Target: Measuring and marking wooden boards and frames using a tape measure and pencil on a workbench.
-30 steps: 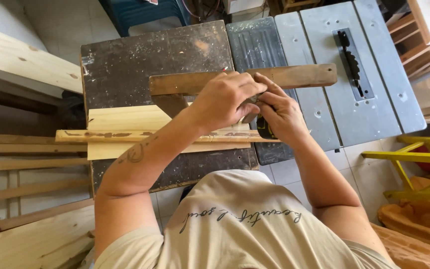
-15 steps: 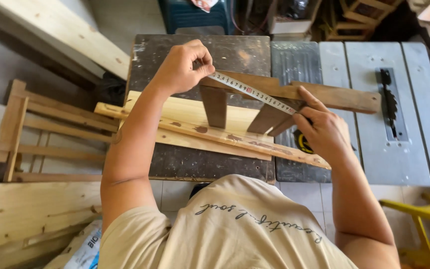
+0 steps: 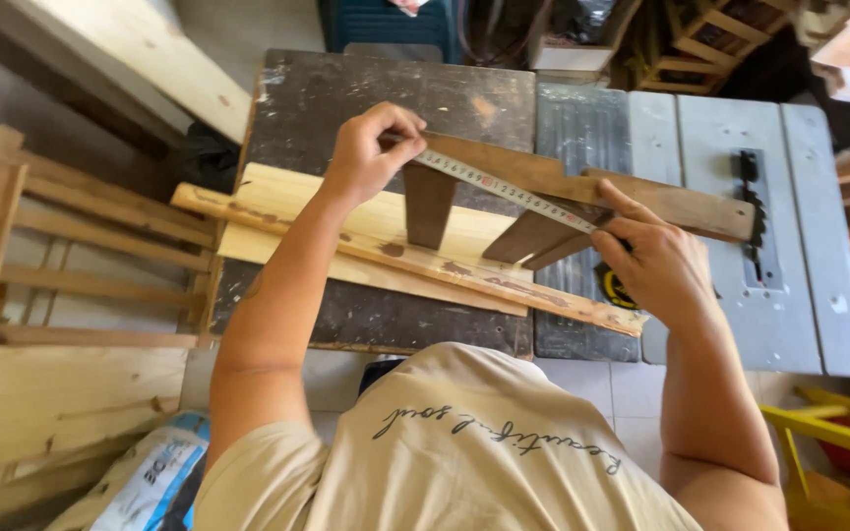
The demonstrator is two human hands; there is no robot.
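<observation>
Across the dark counter, tape measure blade runs 10-to-4 o'clock; left hand pinches its tip, right hand presses it onto brown plank.

Tape measure (extended) along brown wooden frame

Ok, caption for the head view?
Left hand and right hand stretch a tape measure along a dark wooden piece.

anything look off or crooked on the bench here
The long thin strip lies slanted across the pale board, its right end jutting past the dark bench top. The tape measure, stretched between left hand and right hand, slants too. Nothing looks spilled or broken.
</observation>
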